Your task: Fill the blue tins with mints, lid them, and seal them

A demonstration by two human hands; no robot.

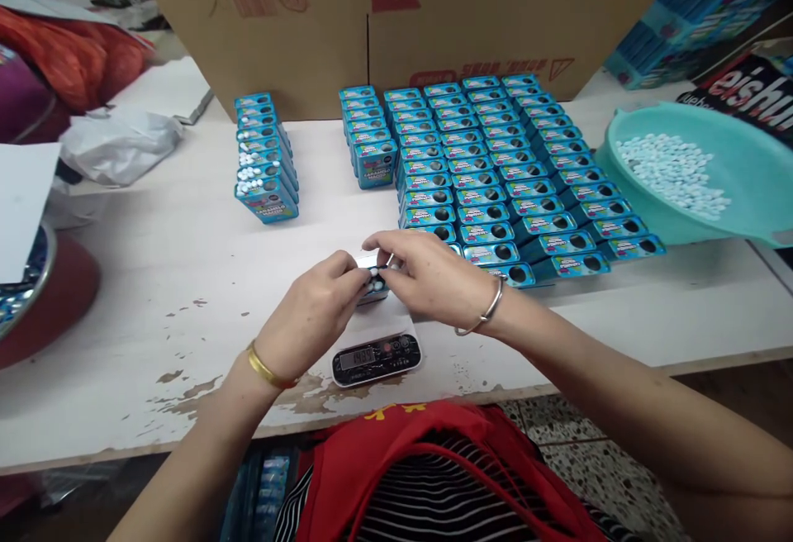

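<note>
A red apron [347, 484] is nearest, cut off below. Far off stands a cardboard box [297, 38], its top out of sight; right, a green basin [752, 187]. The right hand [434, 278] and left hand [313, 306] curl their fingertips at a small blue tin [373, 297] over the scale [377, 359], half hiding it; I can't tell whether either grips it or the white pellets [377, 285] in its top.
</note>
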